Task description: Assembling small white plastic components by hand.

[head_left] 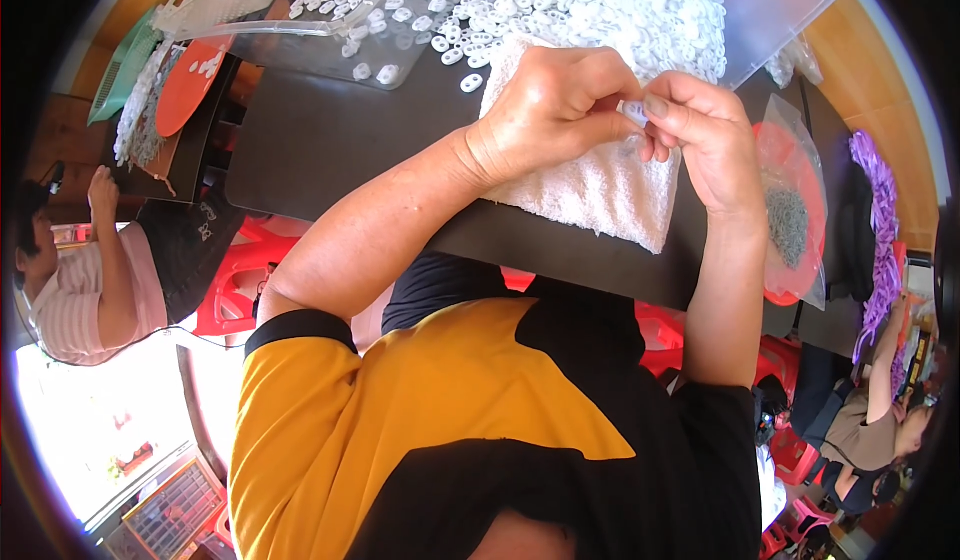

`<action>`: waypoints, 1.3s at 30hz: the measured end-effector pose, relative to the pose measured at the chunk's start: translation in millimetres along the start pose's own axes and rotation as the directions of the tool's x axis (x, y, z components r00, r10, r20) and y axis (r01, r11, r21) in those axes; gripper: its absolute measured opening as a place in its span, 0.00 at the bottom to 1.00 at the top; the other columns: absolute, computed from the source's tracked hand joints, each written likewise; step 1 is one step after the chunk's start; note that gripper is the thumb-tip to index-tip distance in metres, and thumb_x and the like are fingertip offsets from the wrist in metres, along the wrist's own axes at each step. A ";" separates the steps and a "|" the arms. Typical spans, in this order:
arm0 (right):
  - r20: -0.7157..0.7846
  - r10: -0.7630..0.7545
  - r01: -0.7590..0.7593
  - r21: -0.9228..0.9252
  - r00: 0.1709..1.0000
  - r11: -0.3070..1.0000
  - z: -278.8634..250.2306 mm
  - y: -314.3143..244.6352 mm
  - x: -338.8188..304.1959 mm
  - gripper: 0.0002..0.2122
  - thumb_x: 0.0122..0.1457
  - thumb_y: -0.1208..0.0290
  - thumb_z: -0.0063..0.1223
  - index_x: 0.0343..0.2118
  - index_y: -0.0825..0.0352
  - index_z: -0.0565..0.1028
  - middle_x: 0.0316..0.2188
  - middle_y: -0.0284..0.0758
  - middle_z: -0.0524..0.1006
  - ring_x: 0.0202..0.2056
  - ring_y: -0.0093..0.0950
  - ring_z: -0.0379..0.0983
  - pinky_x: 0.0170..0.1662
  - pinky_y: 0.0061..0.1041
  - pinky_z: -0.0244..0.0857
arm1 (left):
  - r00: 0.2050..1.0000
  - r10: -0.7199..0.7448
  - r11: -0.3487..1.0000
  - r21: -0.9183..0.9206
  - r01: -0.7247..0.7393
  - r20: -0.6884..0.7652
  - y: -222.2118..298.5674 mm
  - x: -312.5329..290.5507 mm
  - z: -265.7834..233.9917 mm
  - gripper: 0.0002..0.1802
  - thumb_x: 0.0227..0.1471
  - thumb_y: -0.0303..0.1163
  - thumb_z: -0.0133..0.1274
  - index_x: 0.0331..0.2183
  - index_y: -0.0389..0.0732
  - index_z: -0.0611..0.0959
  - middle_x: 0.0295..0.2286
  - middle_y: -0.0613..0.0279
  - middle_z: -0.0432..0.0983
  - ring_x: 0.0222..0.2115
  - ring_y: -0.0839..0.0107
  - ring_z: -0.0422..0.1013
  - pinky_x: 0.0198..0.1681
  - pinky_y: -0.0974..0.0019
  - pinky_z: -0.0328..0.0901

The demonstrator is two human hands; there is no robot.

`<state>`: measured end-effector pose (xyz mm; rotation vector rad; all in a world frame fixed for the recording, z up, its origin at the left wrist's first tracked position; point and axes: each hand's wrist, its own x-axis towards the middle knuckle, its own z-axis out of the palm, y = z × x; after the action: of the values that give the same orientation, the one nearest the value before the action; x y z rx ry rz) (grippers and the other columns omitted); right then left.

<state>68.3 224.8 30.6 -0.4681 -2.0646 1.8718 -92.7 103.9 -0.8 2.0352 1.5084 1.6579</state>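
Note:
Over a white towel (610, 195) on the dark table, both my hands meet at one small white plastic piece (633, 112). My left hand (560, 100) is closed, its thumb and forefinger pinching the piece from the left. From the other side, my right hand (705, 125) grips it between thumb and bent fingers. Fingers hide most of the piece. Just beyond lies a big heap of small white oval plastic pieces (620, 10) with holes. A few loose ones (471, 83) rest on the table beside the towel.
A clear plastic bin (390, 65) with more white pieces stands far left. On the right, a red plate (795, 275) bears a bag of small grey metal parts (787, 225). Purple strips (875, 230) hang beyond. Other people (95, 280) sit at both sides near red stools (235, 280).

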 end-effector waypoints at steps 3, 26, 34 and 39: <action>0.019 -0.007 0.007 -0.002 1.000 1.000 -0.9 3.4 0.7 0.10 0.59 0.67 0.52 0.28 0.71 0.77 0.19 0.30 0.73 0.21 0.18 0.66 0.28 0.18 0.58 | 1.000 0.013 0.999 0.042 -0.014 0.022 0.3 -0.1 -3.0 0.13 0.41 0.24 0.66 0.32 0.39 0.80 0.20 0.65 0.72 0.21 0.76 0.69 0.26 0.72 0.66; -0.470 -0.146 0.179 0.027 0.871 0.983 -3.2 -3.8 -4.5 0.11 0.58 0.65 0.57 0.29 0.70 0.77 0.15 0.24 0.66 0.21 0.20 0.69 0.26 0.17 0.54 | 0.926 0.207 0.710 0.700 0.081 -0.317 84.3 44.4 -87.1 0.04 0.45 0.22 0.57 0.28 0.34 0.82 0.18 0.66 0.70 0.16 0.80 0.63 0.19 0.75 0.57; -0.491 -0.166 0.215 0.044 0.855 0.976 -6.1 -4.3 -2.6 0.11 0.58 0.66 0.58 0.29 0.70 0.77 0.16 0.24 0.66 0.22 0.19 0.69 0.26 0.17 0.55 | 0.935 -0.157 0.902 0.433 0.005 0.316 20.3 6.4 21.5 0.08 0.44 0.28 0.60 0.29 0.37 0.78 0.26 0.57 0.73 0.29 0.59 0.72 0.32 0.61 0.67; -0.479 -0.154 0.194 0.036 0.864 0.980 -3.8 -5.6 -5.9 0.10 0.58 0.66 0.58 0.29 0.69 0.77 0.16 0.23 0.66 0.22 0.18 0.68 0.27 0.17 0.55 | 0.903 -0.252 0.861 0.506 0.045 0.348 3.5 3.6 31.1 0.07 0.44 0.27 0.58 0.28 0.37 0.78 0.26 0.56 0.73 0.28 0.57 0.72 0.33 0.60 0.67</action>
<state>75.2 225.1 36.4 -0.6241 -1.6370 1.5394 -66.3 119.4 -8.5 2.2198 1.9949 0.7637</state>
